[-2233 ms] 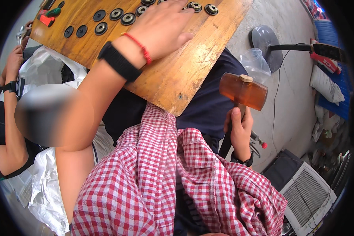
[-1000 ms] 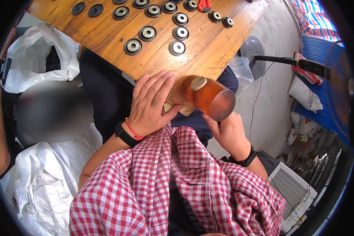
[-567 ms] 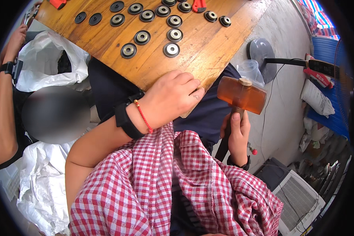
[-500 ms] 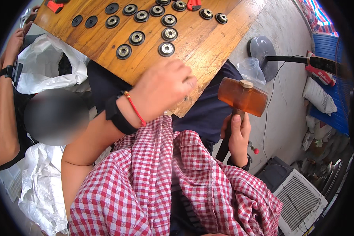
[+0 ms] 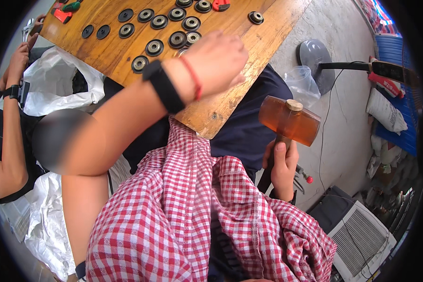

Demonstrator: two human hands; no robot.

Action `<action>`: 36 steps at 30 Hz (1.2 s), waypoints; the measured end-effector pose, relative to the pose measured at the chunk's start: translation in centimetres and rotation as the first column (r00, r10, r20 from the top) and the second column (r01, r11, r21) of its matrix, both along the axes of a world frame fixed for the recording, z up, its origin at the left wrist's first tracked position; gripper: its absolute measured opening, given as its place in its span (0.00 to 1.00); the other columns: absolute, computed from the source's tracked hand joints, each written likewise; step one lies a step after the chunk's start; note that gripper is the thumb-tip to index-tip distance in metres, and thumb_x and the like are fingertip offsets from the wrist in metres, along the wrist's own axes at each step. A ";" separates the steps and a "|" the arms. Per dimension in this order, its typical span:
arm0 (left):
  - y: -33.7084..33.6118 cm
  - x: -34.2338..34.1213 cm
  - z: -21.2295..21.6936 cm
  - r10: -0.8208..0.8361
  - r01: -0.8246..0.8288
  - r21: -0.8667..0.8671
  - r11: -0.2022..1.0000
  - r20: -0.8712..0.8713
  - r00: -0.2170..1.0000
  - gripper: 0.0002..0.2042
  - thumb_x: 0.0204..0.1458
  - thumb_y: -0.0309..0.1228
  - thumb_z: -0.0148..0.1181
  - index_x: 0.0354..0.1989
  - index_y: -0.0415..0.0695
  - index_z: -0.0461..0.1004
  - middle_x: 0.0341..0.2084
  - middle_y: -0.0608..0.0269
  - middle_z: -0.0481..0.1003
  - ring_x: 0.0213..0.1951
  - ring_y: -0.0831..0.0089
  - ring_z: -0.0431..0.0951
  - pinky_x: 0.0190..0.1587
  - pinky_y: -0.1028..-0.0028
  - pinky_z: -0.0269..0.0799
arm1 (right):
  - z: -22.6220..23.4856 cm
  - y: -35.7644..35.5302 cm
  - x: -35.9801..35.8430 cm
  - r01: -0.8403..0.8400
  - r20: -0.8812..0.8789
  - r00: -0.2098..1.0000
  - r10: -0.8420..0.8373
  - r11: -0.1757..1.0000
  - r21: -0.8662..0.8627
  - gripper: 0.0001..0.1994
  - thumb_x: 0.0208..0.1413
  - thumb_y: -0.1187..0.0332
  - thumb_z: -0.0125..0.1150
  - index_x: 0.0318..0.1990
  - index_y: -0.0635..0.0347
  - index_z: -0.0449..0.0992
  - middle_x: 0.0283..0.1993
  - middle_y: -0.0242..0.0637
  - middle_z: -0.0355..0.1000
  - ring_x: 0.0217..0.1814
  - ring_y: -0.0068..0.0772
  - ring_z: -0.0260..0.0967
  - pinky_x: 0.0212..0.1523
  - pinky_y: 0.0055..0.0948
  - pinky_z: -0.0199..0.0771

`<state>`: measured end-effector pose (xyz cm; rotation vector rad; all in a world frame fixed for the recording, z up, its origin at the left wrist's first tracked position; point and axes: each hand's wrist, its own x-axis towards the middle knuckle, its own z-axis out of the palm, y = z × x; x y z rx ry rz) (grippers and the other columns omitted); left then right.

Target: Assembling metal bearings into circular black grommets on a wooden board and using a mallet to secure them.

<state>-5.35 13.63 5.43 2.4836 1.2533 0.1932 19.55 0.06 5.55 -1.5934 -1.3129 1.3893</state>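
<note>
Gripping the handle, the right hand [image 5: 282, 164] holds an amber mallet [image 5: 289, 121] upright, right of the wooden board [image 5: 127, 51]. The left hand [image 5: 216, 61] hovers loosely curled over the board's near edge beside black bearings [image 5: 154, 47], perhaps pinching one; I cannot tell.

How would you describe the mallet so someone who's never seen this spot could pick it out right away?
Start at the wooden board strewn with black round discs, then look just past its lower corner, toward the concrete floor. There the right hand grips a dark handle topped by the mallet. Its translucent amber, barrel-shaped head is unlike anything nearby.
</note>
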 end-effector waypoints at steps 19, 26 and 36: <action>-12.0 1.4 -5.7 0.202 -0.351 0.223 0.910 0.499 0.843 0.42 0.46 0.45 0.65 0.64 0.37 0.49 0.59 0.47 0.62 0.58 0.57 0.65 0.62 0.57 0.52 | 3.3 4.9 0.2 -0.444 0.560 0.736 0.379 0.896 -0.024 0.12 0.51 0.67 0.63 0.38 0.64 0.71 0.23 0.46 0.69 0.22 0.44 0.70 0.24 0.34 0.68; -11.9 1.8 -5.8 0.187 -0.337 0.231 0.913 0.499 0.846 0.42 0.45 0.43 0.65 0.64 0.37 0.49 0.58 0.49 0.63 0.58 0.59 0.66 0.61 0.59 0.52 | 5.7 2.1 0.4 -0.183 0.128 0.982 0.139 0.869 0.461 0.18 0.62 0.60 0.50 0.49 0.69 0.65 0.27 0.37 0.67 0.20 0.24 0.63 0.19 0.22 0.63; -10.4 3.1 -3.2 0.240 -0.332 0.154 0.931 0.429 0.871 0.33 0.42 0.38 0.66 0.58 0.39 0.62 0.52 0.54 0.68 0.52 0.60 0.68 0.58 0.60 0.56 | 1.5 2.1 2.7 0.003 0.062 0.998 -0.007 0.998 0.059 0.17 0.59 0.61 0.56 0.46 0.66 0.66 0.24 0.31 0.66 0.20 0.18 0.63 0.19 0.21 0.63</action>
